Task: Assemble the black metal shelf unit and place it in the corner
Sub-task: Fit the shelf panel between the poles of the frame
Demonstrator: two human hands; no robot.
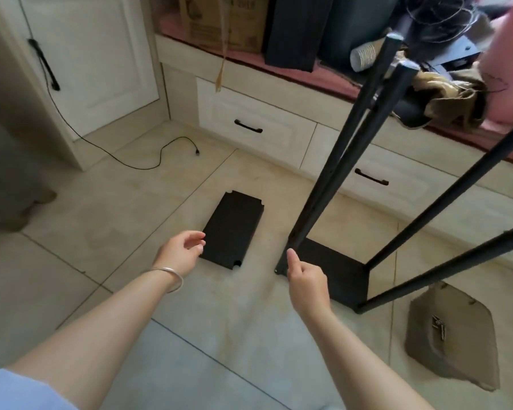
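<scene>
A: Status of shelf unit?

B: Partly built. Base panel (335,270) lies flat on the tiled floor (131,202), right of centre. Four black posts (338,170) rise from its corners, leaning toward the far right; two far-left posts run close together up to the window bench (279,72).

A: Loose parts?

B: One spare shelf panel (233,229), black, flat on floor, just left of the base, not touching it. Corner notches visible.

A: Left hand?

B: Left hand (181,251) hovers at the near-left edge of the spare panel. Fingers curled loosely, spread apart, gripping nothing. Contact w/ panel: can't tell. Silver bangle (172,278) on wrist.

A: Right hand?

B: Right hand (305,284) is at the near-left corner of the base. Fingers folded in, thumb up, tip next to the bottom of the near-left post. No grip on anything.

A: Other items?

B: Brown paper bag (450,335) w/ small hardware on it, floor, near right. Black cable (131,161) trailing on floor, far left, by the white cabinet (95,54). Bench carries a cardboard box (222,22), paper cups (363,57), misc. clutter. Drawers (249,128) below bench.
</scene>
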